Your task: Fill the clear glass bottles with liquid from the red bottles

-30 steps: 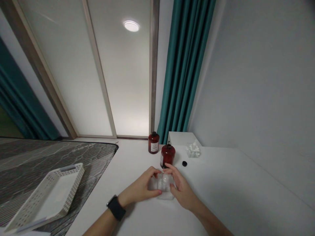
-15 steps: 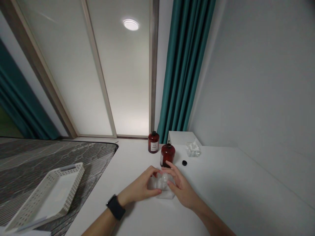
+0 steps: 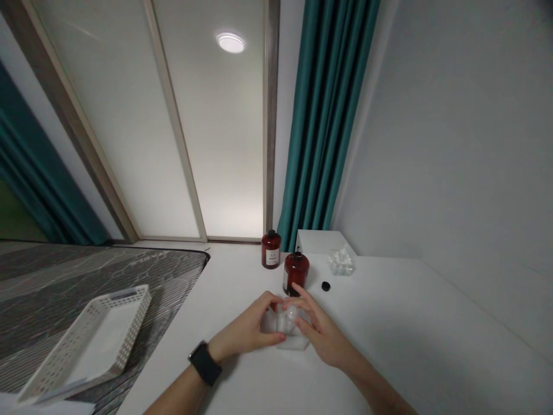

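The grey-white wall (image 3: pixel 453 144) rises to the right of and beyond the right grip. Frosted door panels (image 3: pixel 216 144) stand well beyond both grips. The white table (image 3: pixel 367 357) spreads beneath them, and a dark grey patterned surface (image 3: pixel 173 271) lies off to the left of the left grip. A green curtain (image 3: pixel 328 115) hangs beyond the grips, with another at the far left. On the grey surface, well apart from the left grip, sits a white basket (image 3: pixel 71 340) with holed walls.

The left grip (image 3: pixel 254 325) is curled around the left side of a clear container, its thumb along the near side. The right grip (image 3: pixel 319 331) is half curled at the right side, fingers bent over the top and thumb near a round clear knob; whether it presses on anything I cannot tell. Past the right grip, at the table's back, is a white box (image 3: pixel 326 242).

The clear container (image 3: pixel 296 342) lies on the table between the two grips, partly hidden by fingers. A red-brown bottle (image 3: pixel 296 271) stands just beyond the grips; a second bottle (image 3: pixel 271 251) is farther back, to its left. A clear crinkled piece (image 3: pixel 341 263) lies beyond the right grip, before the box. A black watch (image 3: pixel 205 363) circles the wrist behind the left grip. A small black cap (image 3: pixel 325 286) lies beyond the right grip.
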`<act>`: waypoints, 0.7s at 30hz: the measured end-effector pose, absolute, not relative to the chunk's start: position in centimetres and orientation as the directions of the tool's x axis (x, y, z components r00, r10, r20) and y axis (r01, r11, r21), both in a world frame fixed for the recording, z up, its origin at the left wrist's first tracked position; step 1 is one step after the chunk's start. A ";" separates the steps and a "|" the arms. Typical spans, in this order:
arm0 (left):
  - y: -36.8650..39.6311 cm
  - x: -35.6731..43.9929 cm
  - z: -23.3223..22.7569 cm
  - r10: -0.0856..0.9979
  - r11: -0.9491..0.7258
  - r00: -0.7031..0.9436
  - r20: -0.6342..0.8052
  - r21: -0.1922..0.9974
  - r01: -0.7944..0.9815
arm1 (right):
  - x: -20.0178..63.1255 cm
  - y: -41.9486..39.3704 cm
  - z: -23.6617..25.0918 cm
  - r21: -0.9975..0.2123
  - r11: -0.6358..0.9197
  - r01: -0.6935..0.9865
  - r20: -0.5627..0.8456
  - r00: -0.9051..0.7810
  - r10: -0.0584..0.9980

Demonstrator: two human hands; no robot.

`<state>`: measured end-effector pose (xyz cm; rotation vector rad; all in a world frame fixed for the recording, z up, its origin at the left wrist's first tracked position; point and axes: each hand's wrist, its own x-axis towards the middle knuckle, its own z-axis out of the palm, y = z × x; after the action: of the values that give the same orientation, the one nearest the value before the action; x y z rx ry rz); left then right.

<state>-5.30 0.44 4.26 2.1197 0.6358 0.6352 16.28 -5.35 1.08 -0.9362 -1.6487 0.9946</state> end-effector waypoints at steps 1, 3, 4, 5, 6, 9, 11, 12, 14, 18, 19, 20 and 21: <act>0.5 -5.3 4.2 0.630 -0.539 0.745 0.220 0.814 0.215 | 16.4 -5.3 1.1 -0.917 0.382 0.115 0.348 -0.237 0.907; 0.5 -5.2 4.1 0.638 -0.530 0.737 0.224 0.822 0.209 | 16.2 -5.2 1.0 -0.910 0.401 0.107 0.376 -0.195 0.906; 0.4 -5.2 4.0 0.643 -0.523 0.733 0.222 0.827 0.208 | 16.1 -5.2 0.9 -0.908 0.404 0.110 0.382 -0.178 0.907; 0.4 -5.2 4.0 0.647 -0.515 0.731 0.218 0.831 0.208 | 15.9 -5.2 0.7 -0.908 0.402 0.116 0.382 -0.164 0.910; 0.3 -5.2 4.0 0.651 -0.508 0.728 0.213 0.835 0.211 | 15.6 -5.3 0.6 -0.910 0.395 0.126 0.376 -0.152 0.914; 0.1 -5.2 4.2 0.663 -0.506 0.720 0.204 0.831 0.230 | 15.2 -5.4 0.6 -0.915 0.372 0.156 0.353 -0.137 0.926; 0.0 -5.2 4.3 0.670 -0.516 0.713 0.205 0.820 0.249 | 15.2 -5.5 0.8 -0.910 0.373 0.181 0.352 -0.137 0.926; 0.0 -5.2 4.4 0.673 -0.523 0.710 0.206 0.811 0.261 | 15.2 -5.6 1.0 -0.904 0.375 0.205 0.354 -0.134 0.926; 0.2 -5.5 4.7 0.677 -0.542 0.707 0.202 0.788 0.293 | 15.4 -5.7 1.4 -0.883 0.381 0.273 0.365 -0.109 0.925; 1.5 -7.2 5.3 0.703 -0.594 0.682 0.203 0.695 0.405 | 16.3 -5.7 1.9 -0.830 0.383 0.407 0.423 0.011 0.906; 1.9 -7.7 5.4 0.720 -0.600 0.660 0.212 0.669 0.439 | 16.6 -5.6 1.9 -0.816 0.381 0.435 0.442 0.045 0.896; 2.4 -8.3 5.3 0.739 -0.605 0.632 0.232 0.641 0.472 | 16.9 -5.4 1.9 -0.803 0.378 0.461 0.460 0.075 0.885; 3.0 -8.8 5.2 0.758 -0.607 0.598 0.260 0.616 0.502 | 17.3 -5.2 1.9 -0.790 0.374 0.485 0.475 0.100 0.874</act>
<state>-8.79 2.96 5.17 2.3391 1.0000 0.7018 17.29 -5.23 1.85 -1.2639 -1.5441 0.4471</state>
